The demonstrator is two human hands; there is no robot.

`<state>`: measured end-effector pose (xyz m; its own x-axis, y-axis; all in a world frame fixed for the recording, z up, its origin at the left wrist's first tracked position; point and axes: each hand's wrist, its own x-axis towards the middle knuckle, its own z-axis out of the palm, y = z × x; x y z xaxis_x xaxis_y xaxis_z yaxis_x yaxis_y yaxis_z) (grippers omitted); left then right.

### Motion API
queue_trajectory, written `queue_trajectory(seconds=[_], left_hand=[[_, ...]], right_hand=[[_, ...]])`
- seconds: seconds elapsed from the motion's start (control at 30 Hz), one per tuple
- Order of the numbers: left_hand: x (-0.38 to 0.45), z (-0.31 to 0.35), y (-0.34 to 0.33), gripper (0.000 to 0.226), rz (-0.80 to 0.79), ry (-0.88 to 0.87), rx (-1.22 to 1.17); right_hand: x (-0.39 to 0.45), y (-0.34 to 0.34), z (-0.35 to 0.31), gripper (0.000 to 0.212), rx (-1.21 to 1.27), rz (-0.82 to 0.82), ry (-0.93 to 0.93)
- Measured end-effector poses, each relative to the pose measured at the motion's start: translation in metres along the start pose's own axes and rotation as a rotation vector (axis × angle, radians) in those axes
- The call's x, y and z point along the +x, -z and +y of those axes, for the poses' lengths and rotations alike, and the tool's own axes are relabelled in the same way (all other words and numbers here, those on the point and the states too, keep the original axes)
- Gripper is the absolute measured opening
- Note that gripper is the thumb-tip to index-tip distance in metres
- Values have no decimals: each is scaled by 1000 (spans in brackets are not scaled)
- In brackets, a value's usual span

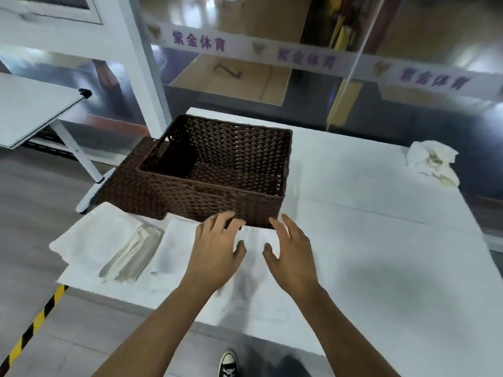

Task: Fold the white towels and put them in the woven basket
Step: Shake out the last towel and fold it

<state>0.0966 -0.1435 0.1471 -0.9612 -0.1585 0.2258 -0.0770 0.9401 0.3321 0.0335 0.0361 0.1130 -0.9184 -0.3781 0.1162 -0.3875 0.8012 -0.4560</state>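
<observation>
Your white table (381,240) carries the woven basket (217,170) at about eleven o'clock, empty from what shows, its near wall just beyond your fingertips. The towel (253,240) you are working lies flat directly beneath both hands, at twelve o'clock from your wrists; its long axis is hard to judge. Your left hand (215,246) and right hand (288,254) hover equally near, fingers spread wide, gripping nothing.

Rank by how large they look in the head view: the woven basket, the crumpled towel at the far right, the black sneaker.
1. woven basket, clearly the largest.
2. crumpled towel.
3. black sneaker, the smallest, though the frame's bottom edge cuts it off, so this rank is unsure.
</observation>
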Motion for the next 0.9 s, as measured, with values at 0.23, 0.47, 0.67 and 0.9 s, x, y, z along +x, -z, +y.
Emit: queue_trajectory(seconds=[0.23, 0.47, 0.67, 0.9], left_hand=[[27, 104, -26, 39, -22, -162, -53], [36, 222, -72, 37, -68, -216, -86], [33, 306, -115, 38, -88, -195, -105], [48, 349, -150, 35, -113, -192, -86]], right_hand=[[-32, 65, 91, 53, -43, 180, -169], [-69, 141, 206, 52, -101, 251, -272], [-91, 184, 296, 53, -130, 275, -271], [-87, 199, 364, 54, -109, 241, -296]])
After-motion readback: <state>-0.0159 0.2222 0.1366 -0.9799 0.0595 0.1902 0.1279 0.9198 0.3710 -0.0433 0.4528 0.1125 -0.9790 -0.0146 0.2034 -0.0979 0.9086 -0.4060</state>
